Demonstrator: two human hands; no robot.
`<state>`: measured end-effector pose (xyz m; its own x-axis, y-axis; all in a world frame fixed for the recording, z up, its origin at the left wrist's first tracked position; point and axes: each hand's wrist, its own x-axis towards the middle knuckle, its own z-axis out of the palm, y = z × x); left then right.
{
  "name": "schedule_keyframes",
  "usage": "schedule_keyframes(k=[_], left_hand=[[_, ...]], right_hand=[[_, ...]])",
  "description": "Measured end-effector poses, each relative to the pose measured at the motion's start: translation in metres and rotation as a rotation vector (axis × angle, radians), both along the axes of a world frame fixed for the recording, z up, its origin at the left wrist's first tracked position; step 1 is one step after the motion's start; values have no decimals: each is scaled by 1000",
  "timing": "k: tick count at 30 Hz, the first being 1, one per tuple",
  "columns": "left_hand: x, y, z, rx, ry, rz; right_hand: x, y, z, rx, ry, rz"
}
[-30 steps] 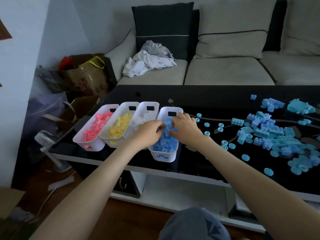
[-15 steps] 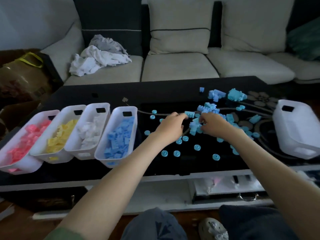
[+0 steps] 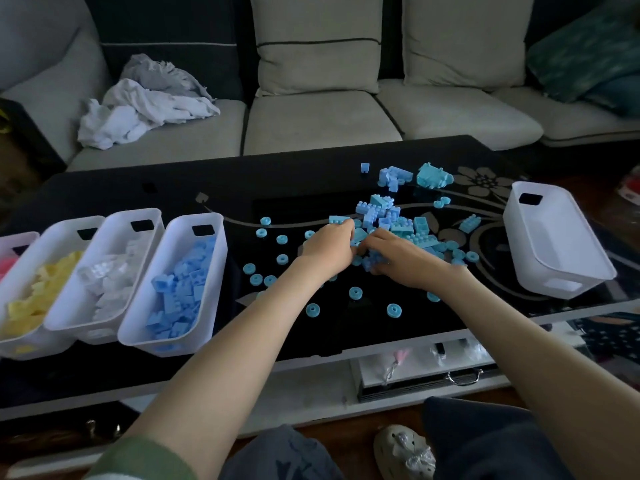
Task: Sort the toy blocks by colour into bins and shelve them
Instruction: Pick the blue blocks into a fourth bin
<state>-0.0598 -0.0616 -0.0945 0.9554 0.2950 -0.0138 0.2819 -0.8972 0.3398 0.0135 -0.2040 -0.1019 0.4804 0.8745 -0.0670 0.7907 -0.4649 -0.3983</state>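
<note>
A pile of blue and turquoise blocks (image 3: 391,216) lies on the black glass table (image 3: 173,192), with several turquoise rings (image 3: 312,310) scattered in front. My left hand (image 3: 329,247) and my right hand (image 3: 398,258) meet at the pile's near edge, fingers curled around blue blocks. At the left stand white bins side by side: one with blue blocks (image 3: 180,289), one with white blocks (image 3: 107,282), one with yellow blocks (image 3: 38,292), and a pink one (image 3: 10,258) cut off by the frame edge. An empty white bin (image 3: 554,237) stands at the right.
A beige sofa (image 3: 318,119) runs behind the table, with crumpled white and grey cloths (image 3: 145,98) on its left seat. Below the table's front edge is a shelf with a drawer handle (image 3: 464,377). My knees and a shoe (image 3: 401,452) are at the bottom.
Both hands left the blue bin and moved right to the loose pile, then closed together on blocks at its near edge. My view swung to the right, bringing the empty bin into sight.
</note>
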Motion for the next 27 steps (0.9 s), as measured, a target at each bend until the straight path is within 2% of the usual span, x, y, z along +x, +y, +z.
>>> schedule_keyframes(k=[7, 12, 23, 27], left_hand=[[-1, -12, 0, 10, -26, 16], [-7, -9, -2, -123, -55, 60], [-9, 3, -8, -290, -127, 146], [-10, 6, -6, -372, -207, 235]], right_hand=[[-2, -4, 1, 81, 41, -49], [-3, -5, 5, 236, 97, -185], [-14, 5, 7, 291, 184, -262], [-20, 10, 8, 282, 254, -235]])
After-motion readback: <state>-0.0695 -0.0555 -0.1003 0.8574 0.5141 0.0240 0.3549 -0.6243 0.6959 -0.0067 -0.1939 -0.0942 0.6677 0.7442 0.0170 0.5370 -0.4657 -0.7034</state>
